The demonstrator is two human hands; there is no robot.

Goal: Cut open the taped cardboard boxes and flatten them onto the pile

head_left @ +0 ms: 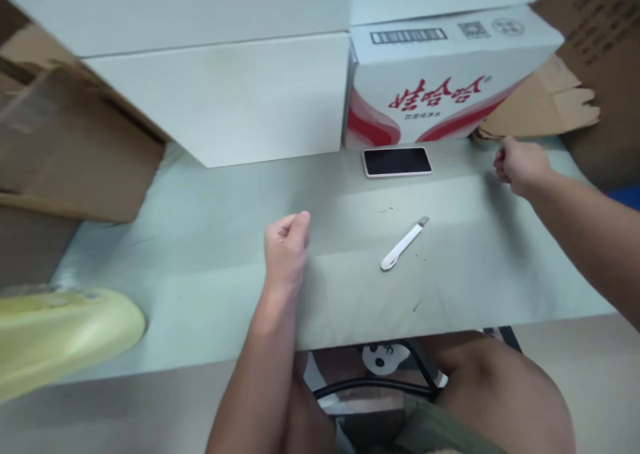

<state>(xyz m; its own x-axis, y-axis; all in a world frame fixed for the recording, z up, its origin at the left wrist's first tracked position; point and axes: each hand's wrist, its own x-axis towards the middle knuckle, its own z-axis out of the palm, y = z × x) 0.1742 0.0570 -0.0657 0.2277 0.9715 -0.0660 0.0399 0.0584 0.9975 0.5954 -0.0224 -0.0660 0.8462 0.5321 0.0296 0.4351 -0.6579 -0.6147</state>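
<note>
My left hand [287, 247] is closed in a fist above the middle of the pale green table [210, 241], thumb on top, with nothing showing in it. At the right, my right hand [523, 164] is also closed, fingers curled, nothing visible between them. It is just in front of a torn piece of brown cardboard [545, 104]; whether they touch I cannot tell. Between the hands lies a white utility knife [404, 244], its blade end pointing away to the right. Behind the knife, a phone [397, 161] with a dark screen lies flat.
White cartons [225, 101] stand along the back, one of them a box with red lettering [435, 94]. Brown cardboard boxes [85, 147] are at the left, and a large brown carton [605, 94] is at the right. A yellow object [75, 331] juts in at the left front.
</note>
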